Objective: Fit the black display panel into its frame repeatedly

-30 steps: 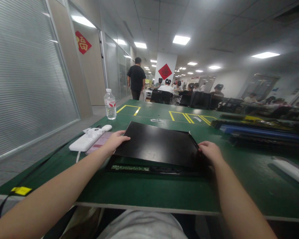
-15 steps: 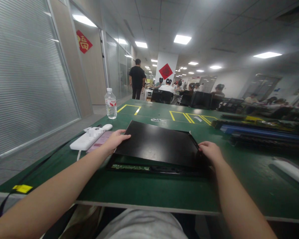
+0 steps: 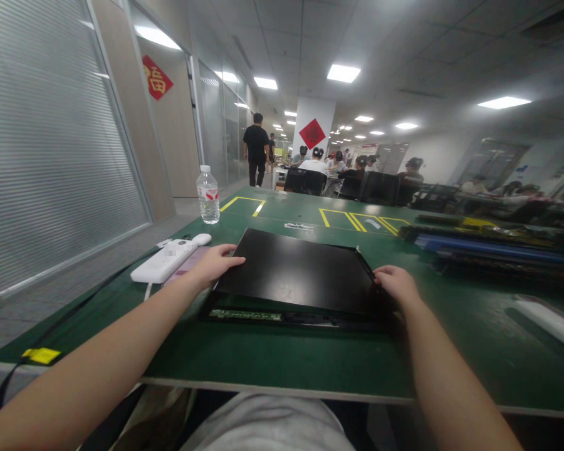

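A black flat screen panel lies tilted above a dark frame, its near edge slightly raised. Along the frame's near side a green circuit board strip shows. My left hand grips the panel's left edge, thumb on top and fingers partly hidden beneath. At the right side, my right hand pinches the thin black frame edge by the panel's corner. The underside of the panel and the inside of the frame are mostly hidden.
On the green table a water bottle, a white power strip and a pink phone-like slab stand left. Stacked dark and blue strips lie right, near a white device. People sit or walk beyond.
Both hands keep their holds, and the panel stays almost in place. In the background, the person in black has walked slightly farther away.
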Action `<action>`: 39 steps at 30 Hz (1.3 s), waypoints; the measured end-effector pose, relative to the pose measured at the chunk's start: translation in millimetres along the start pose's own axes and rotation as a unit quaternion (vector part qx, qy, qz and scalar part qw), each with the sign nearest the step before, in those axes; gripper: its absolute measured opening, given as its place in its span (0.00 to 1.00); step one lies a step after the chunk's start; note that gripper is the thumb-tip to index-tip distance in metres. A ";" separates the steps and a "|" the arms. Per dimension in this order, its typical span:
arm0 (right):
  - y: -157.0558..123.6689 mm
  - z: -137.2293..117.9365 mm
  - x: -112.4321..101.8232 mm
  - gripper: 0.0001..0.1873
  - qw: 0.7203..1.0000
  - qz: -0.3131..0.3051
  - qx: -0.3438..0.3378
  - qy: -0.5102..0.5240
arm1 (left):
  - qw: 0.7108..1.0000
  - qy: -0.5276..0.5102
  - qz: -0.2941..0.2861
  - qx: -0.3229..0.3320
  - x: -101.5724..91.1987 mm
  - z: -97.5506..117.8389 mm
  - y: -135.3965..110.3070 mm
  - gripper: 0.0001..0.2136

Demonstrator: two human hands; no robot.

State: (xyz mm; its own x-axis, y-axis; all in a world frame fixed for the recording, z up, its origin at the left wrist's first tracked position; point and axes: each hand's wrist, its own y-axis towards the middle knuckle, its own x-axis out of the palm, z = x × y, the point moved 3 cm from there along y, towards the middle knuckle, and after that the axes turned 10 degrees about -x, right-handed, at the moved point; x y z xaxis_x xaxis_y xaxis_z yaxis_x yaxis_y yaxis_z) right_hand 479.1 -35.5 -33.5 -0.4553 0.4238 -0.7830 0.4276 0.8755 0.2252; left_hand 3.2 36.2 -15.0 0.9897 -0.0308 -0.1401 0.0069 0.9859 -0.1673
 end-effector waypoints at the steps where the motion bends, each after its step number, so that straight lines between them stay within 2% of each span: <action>1: 0.2 0.2 0.0 0.13 1.000 0.001 0.000 0.000 | 1.000 0.019 0.010 0.003 -0.5 0.1 -0.2 0.22; 5: 1.5 1.8 0.8 0.13 1.000 0.000 -0.003 0.006 | 0.995 0.079 0.047 0.028 -1.0 2.7 -2.6 0.14; 10: 4.8 7.9 3.3 0.14 0.999 -0.003 0.012 0.033 | 0.991 0.124 0.020 0.047 1.5 2.2 -3.0 0.09; 13: 6.2 10.8 4.2 0.14 0.999 0.001 0.021 0.046 | 0.985 0.155 0.029 0.075 0.7 2.4 -1.4 0.08; 19: 8.3 15.8 5.4 0.13 0.997 0.008 0.030 0.074 | 0.986 0.150 0.031 0.073 -0.8 -0.3 2.7 0.12; 22: 11.5 21.0 7.9 0.13 0.995 0.012 0.030 0.099 | 0.977 0.188 0.042 0.090 -1.7 -0.9 3.0 0.11; 25: 13.6 24.8 10.5 0.14 0.993 0.012 0.027 0.117 | 0.968 0.230 0.028 0.093 -1.5 -2.0 4.4 0.11; 28: 13.4 25.6 11.6 0.14 0.992 0.021 0.023 0.118 | 0.956 0.284 0.021 0.076 -2.3 -4.9 8.1 0.13; 34: 11.7 24.2 12.3 0.12 0.990 0.023 0.019 0.135 | 0.920 0.386 0.030 0.064 -5.1 -13.3 17.2 0.25; 39: 8.9 19.7 11.4 0.11 0.987 0.023 0.029 0.159 | 0.904 0.421 0.031 0.061 -5.7 -15.0 17.0 0.26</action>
State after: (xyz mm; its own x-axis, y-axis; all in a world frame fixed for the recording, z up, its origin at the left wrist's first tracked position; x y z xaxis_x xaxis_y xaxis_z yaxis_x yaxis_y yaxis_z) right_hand 493.1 -27.4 -51.9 -0.6527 0.5225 -0.5486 0.4937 0.8426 0.2151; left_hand -4.5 50.7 -31.7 0.5288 -0.0377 -0.8479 0.0218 0.9993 -0.0308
